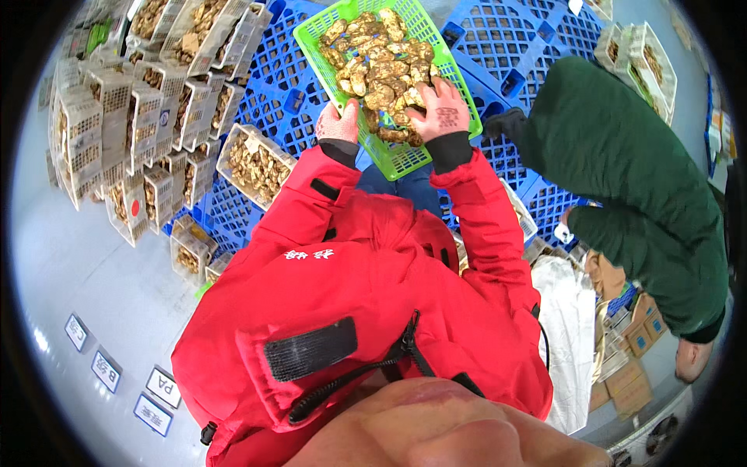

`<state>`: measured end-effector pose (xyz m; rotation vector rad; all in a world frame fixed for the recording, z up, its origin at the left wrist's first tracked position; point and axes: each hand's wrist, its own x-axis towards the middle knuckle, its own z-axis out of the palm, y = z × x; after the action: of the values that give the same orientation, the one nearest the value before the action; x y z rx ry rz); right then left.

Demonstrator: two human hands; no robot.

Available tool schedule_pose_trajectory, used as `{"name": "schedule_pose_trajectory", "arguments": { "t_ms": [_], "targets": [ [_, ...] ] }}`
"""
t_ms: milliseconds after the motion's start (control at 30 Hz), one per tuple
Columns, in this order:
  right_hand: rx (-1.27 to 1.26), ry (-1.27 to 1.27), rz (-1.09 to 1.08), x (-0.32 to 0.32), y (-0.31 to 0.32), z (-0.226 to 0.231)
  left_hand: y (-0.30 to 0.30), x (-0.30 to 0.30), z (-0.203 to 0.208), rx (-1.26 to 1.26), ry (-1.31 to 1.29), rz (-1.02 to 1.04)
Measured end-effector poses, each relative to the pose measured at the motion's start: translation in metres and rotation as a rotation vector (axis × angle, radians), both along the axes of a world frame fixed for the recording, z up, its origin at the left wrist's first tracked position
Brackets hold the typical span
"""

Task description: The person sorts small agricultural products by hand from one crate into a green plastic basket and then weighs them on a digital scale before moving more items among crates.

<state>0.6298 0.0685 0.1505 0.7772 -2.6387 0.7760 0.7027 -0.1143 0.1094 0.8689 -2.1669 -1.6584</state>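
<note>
A bright green plastic basket (310, 48) stands in front of me, filled with brown and cream mushrooms (381, 70). My left hand (339, 124), in a pinkish patterned glove, is closed at the basket's near left rim, its thumb toward the mushrooms. My right hand (444, 113), gloved alike, reaches over the right side of the basket. Its thumb and fingers are apart and rest on the mushrooms at the near right; its fingertips are partly hidden among them. Bare green mesh shows at the basket's near end.
Blue plastic pallets (498, 50) lie under and around the basket. White crates (82, 144) of mushrooms are stacked at the left, and another crate (255, 166) sits by my left arm. A person in dark green (622, 148) bends close at the right. Cardboard (629, 387) and a white sack (562, 335) lie nearer.
</note>
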Motion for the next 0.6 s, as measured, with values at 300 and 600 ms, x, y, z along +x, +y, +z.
{"name": "schedule_pose_trajectory", "arguments": {
  "t_ms": [300,600],
  "targets": [
    [-0.603,-0.372,0.387,-0.035,0.037,-0.001,0.034,0.0,0.002,0.059,-0.038,0.236],
    [-0.981,-1.123,0.439,-0.065,0.058,-0.002,0.039,-0.02,-0.036,0.223,0.291,0.433]
  ]
}}
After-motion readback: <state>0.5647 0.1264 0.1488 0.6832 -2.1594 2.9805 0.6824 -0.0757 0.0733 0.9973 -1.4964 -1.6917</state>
